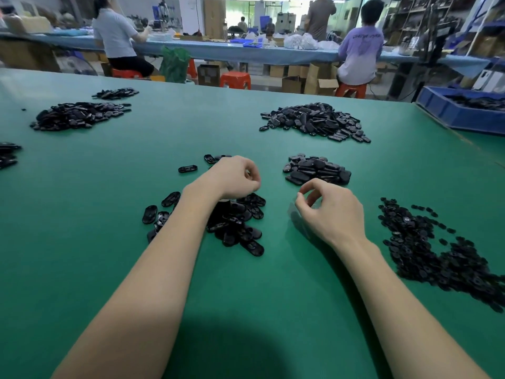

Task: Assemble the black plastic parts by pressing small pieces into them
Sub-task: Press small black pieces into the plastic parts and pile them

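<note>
Both hands over a green table [109, 242], bare forearms coming in from the near edge. Left hand [235, 175] hovers above the near pile of black oval parts [237, 222], fingers curled in toward the thumb; can't tell if it pinches anything, nothing visible in it. That pile sits directly under and just behind the left wrist, with a few loose ovals [188, 168] on the table to its left. Right hand [326, 207] is to the right of that pile, apart from it, thumb and forefinger curled into a narrow ring; a faint clear film [296, 218] seems to hang below the fingertips, too blurred to confirm. Stacked pile of ovals [318, 169] lies just beyond the right hand. Spread of small pieces [426, 247] well to its right. Bigger heaps sit at far right [314, 121] and far left [79, 116].
</note>
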The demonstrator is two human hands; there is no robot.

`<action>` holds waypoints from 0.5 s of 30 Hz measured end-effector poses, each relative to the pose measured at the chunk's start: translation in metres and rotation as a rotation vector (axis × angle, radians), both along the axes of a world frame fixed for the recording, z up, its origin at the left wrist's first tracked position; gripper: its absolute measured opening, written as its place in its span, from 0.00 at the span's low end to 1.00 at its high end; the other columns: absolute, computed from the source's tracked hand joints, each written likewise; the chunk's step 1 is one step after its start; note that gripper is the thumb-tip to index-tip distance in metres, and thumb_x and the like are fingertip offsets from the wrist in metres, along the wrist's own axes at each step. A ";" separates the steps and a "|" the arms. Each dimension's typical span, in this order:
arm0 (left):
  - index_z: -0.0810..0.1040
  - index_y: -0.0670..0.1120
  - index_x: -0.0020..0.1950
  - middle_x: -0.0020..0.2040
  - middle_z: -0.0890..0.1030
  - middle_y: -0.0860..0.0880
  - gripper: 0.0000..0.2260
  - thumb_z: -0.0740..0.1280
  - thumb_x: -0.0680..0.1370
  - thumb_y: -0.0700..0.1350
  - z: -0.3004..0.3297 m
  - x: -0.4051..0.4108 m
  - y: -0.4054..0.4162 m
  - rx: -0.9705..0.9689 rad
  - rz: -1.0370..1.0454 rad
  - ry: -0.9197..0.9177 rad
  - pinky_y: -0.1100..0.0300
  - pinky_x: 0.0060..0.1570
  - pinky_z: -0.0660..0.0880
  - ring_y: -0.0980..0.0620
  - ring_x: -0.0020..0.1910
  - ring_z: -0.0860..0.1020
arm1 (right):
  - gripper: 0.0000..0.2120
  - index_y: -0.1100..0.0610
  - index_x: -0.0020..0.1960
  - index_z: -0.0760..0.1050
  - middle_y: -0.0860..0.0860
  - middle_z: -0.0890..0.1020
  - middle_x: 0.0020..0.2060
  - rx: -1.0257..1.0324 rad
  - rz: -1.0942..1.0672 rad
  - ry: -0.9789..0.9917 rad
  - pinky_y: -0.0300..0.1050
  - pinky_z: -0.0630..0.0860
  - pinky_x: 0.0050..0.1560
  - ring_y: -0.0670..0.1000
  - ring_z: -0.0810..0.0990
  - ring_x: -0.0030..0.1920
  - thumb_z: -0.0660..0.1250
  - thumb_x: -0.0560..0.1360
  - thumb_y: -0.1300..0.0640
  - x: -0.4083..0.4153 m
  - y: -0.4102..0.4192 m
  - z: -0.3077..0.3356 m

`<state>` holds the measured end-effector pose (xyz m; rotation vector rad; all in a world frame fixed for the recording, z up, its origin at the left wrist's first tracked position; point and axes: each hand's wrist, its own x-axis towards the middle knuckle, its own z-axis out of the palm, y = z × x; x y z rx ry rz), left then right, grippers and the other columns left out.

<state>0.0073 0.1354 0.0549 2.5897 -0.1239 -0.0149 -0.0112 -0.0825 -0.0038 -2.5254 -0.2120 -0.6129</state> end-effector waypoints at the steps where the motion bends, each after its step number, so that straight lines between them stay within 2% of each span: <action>1: 0.81 0.55 0.45 0.44 0.82 0.57 0.02 0.69 0.75 0.48 -0.001 0.000 0.001 0.050 0.000 0.028 0.64 0.41 0.73 0.60 0.41 0.78 | 0.03 0.44 0.46 0.79 0.39 0.81 0.36 -0.001 0.000 0.000 0.38 0.63 0.34 0.41 0.72 0.34 0.68 0.75 0.46 -0.001 0.001 0.000; 5: 0.80 0.54 0.46 0.47 0.82 0.56 0.06 0.75 0.72 0.49 -0.004 0.001 0.001 0.095 -0.010 0.086 0.60 0.48 0.75 0.55 0.46 0.80 | 0.03 0.45 0.47 0.79 0.40 0.81 0.36 -0.002 -0.008 0.021 0.41 0.63 0.35 0.42 0.72 0.34 0.69 0.75 0.47 -0.002 0.001 0.001; 9: 0.81 0.54 0.46 0.45 0.82 0.55 0.06 0.75 0.72 0.45 -0.008 0.002 -0.001 0.091 -0.023 0.065 0.61 0.46 0.75 0.56 0.44 0.79 | 0.02 0.44 0.46 0.78 0.39 0.81 0.36 0.022 -0.010 0.045 0.34 0.62 0.34 0.38 0.72 0.34 0.68 0.76 0.47 -0.002 0.001 0.001; 15: 0.80 0.55 0.48 0.44 0.82 0.54 0.07 0.74 0.73 0.45 -0.005 0.000 -0.006 0.018 -0.042 0.000 0.60 0.45 0.77 0.54 0.41 0.79 | 0.01 0.43 0.45 0.78 0.38 0.80 0.35 0.027 0.006 0.054 0.35 0.63 0.34 0.37 0.73 0.35 0.68 0.76 0.47 -0.003 0.002 0.002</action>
